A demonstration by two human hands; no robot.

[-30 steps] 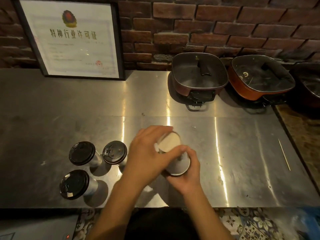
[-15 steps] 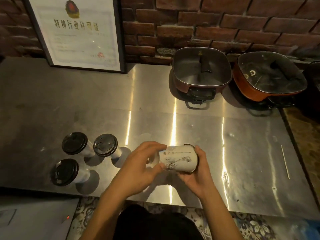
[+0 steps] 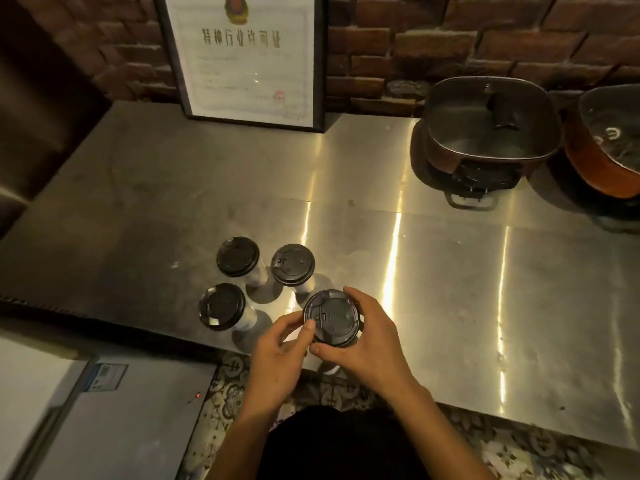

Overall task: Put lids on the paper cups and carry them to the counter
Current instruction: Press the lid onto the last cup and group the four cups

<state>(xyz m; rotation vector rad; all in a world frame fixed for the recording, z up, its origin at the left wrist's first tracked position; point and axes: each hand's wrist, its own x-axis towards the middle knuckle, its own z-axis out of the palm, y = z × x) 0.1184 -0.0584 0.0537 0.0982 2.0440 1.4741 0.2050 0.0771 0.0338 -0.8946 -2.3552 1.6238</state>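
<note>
Half a second ago the cup (image 3: 331, 318) lay on its side between the hands, its printed wall showing. Now it is upright, with the black lid (image 3: 337, 315) facing up. It has also come leftward and sits just beside the three lidded cups (image 3: 237, 256), nearest the two on their right side, over the near edge of the surface (image 3: 450, 289). Whether its base rests there cannot be told.

Both grips are clamped on the cup at its lidded top. The left grip (image 3: 277, 355) pinches the left rim, thumb on the lid. The right grip (image 3: 367, 344) curls round the far and right rim, thumb at the near edge. The cup's wall is hidden under the lid and hands.
</note>
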